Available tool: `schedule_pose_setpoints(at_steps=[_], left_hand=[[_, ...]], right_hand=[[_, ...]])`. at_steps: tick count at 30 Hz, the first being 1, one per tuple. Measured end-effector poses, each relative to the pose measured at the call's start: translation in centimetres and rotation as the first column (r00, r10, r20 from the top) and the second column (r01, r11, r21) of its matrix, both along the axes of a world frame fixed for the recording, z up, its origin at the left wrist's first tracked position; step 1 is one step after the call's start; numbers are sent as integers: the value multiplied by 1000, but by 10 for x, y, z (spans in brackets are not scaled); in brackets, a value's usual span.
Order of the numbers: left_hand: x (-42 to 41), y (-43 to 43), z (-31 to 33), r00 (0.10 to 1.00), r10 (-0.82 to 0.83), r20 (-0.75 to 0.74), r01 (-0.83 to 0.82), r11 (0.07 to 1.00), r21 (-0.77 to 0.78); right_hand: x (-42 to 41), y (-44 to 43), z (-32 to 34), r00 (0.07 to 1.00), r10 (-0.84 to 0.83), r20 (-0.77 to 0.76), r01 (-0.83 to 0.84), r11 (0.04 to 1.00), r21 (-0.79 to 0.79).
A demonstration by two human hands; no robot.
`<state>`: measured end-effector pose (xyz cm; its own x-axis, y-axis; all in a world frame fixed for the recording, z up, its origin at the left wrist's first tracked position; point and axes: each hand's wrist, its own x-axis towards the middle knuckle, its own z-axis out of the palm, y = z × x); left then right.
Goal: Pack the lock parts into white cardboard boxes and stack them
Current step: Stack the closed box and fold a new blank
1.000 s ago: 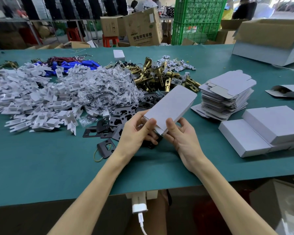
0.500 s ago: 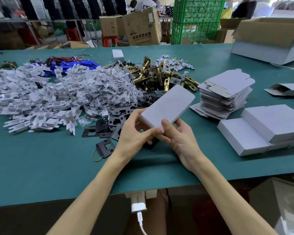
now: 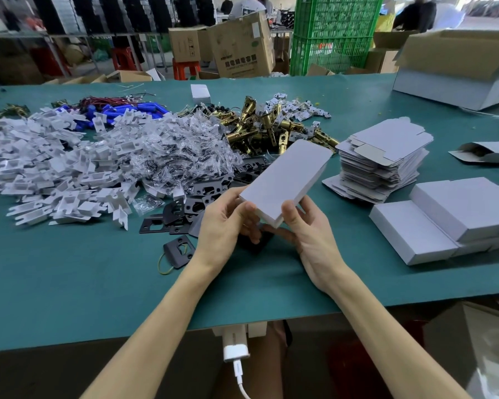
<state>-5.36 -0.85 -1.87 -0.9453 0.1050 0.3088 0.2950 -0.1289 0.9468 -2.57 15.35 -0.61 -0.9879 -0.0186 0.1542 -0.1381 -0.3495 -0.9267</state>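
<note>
Box in hands: a white box (image 3: 285, 180) is held up over the middle of the green table (image 3: 69, 283). It is shut, so nothing inside it shows. Its far end tips up toward the gold lock parts (image 3: 260, 131).
Left hand: the left hand (image 3: 225, 228) grips the near end of the box, thumb on top and fingers under.
Right hand: the right hand (image 3: 308, 234) grips the same end at the corner, thumb on top and fingers under. The two hands are close together.
Shut boxes: more shut white boxes (image 3: 444, 217) lie on the right, one on top of the lower ones. The picture edge cuts them off.
Flat boxes: a pile of flat boxes (image 3: 386, 156), not folded yet, sits just behind them.
Open box: a small open box (image 3: 484, 152) lies on its side at the right edge. Its inside is dark and hard to make out.
Big carton: a big carton (image 3: 458, 64) stands at the far right corner with its flaps open. Its inside does not show.
Loose parts: the gold parts, black plates (image 3: 185, 208), clear bags (image 3: 170, 156) and white plastic pieces (image 3: 41, 168) lie in heaps right on the table, not in any box.
Green crate: a green crate (image 3: 334, 33) stands past the table. What it holds is too blurry to tell.
Hidden: something black lies under the hands, mostly covered by them.
</note>
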Motion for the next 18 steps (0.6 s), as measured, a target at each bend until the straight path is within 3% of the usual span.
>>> schedule_pose_setpoints(at_steps=[5, 10, 15, 18], left_hand=[[-2, -2, 0, 997, -3, 82, 0, 999, 33], [2, 4, 4, 997, 11, 75, -5, 996, -88], [4, 6, 6, 1000, 12, 8, -10, 976, -219], [7, 5, 6, 998, -41, 48, 50, 981, -188]], right_hand=[[0, -2, 2, 1000, 19, -8, -20, 1000, -22], [0, 1, 4, 1000, 22, -10, -22, 1000, -20], [0, -1, 0, 997, -49, -65, 63, 969, 240], [0, 1, -1, 997, -9, -78, 37, 928, 371]])
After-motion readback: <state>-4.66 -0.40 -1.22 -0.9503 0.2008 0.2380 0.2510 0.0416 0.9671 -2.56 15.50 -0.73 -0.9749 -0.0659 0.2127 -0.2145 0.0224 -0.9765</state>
